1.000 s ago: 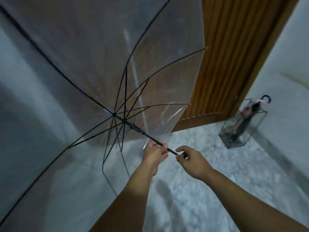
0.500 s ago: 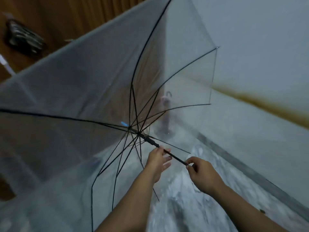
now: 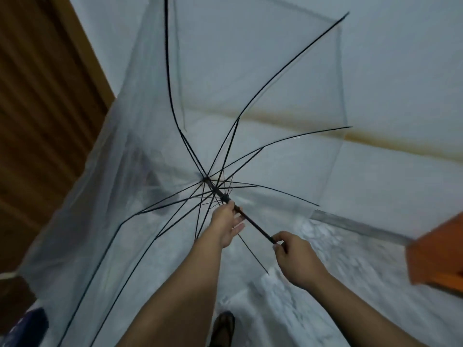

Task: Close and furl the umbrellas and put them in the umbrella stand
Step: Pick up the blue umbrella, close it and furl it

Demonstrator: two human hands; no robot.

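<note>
A clear umbrella [image 3: 263, 78] with black ribs is open in front of me, its canopy tilted away toward the wall. My right hand [image 3: 297, 259] grips the lower end of its black shaft [image 3: 255, 225]. My left hand [image 3: 226, 222] is higher on the shaft, just under the runner [image 3: 224, 197]. Its thumb and forefinger lie round the shaft and the other fingers are loosely spread. Through the canopy a dark blurred shape, the umbrella stand [image 3: 150, 175], shows on the floor by the wall.
A brown wooden door [image 3: 40, 116] fills the left. A white wall [image 3: 388, 58] with a brown stain line lies ahead. An orange-brown object [image 3: 441, 259] juts in at right. My sandalled foot [image 3: 223, 326] stands on the marbled floor [image 3: 300, 314]. A dark blue thing [image 3: 25, 326] sits bottom left.
The view has swung and the open umbrella now faces the wall. My left hand has slid up the shaft toward the runner. The stand has gone from open view to behind the canopy.
</note>
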